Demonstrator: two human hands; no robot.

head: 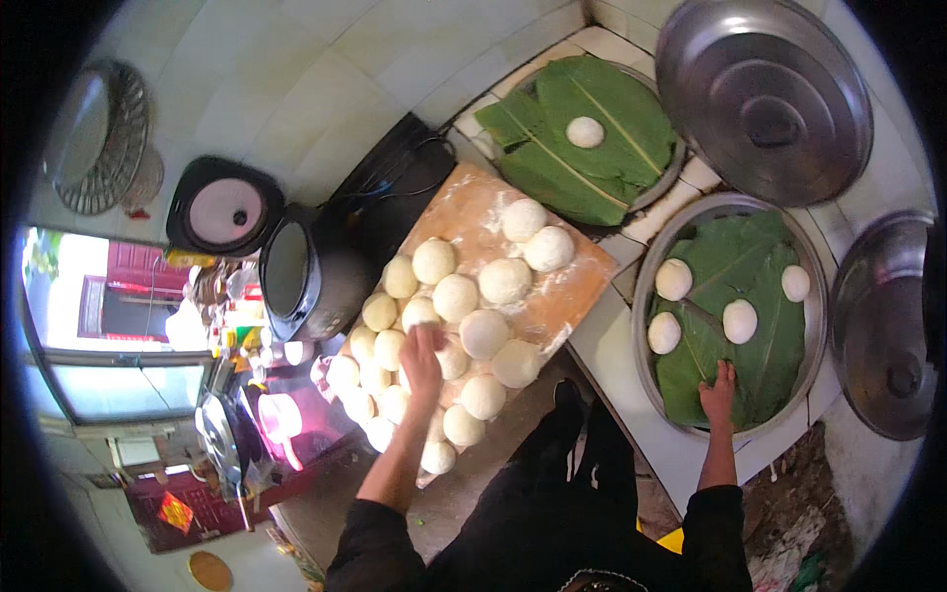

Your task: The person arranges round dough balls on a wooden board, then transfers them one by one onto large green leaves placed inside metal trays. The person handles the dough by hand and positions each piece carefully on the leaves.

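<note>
My left hand (422,362) is over a floured wooden board (462,196) crowded with round dough balls (484,334). Its fingers are bent beside one dough ball (420,314); whether they grip it is hidden. On the right, my right hand (718,396) reaches over the near rim of a round metal pan (644,348). Its fingertips rest on or just above the large green leaves (769,370) lining that pan, with no dough in them. Several dough balls (740,322) lie spaced apart on these leaves. A second leaf-lined pan (669,174) farther back holds a single dough ball (585,132).
Two large metal lids or basins (773,81) (880,333) lean beside the pans. Left of the board stand a dark rice cooker (333,285) and another black appliance (226,207). A pink ladle (281,422) and a lidded wok (222,436) are farther left. Tiled wall (355,74) runs behind.
</note>
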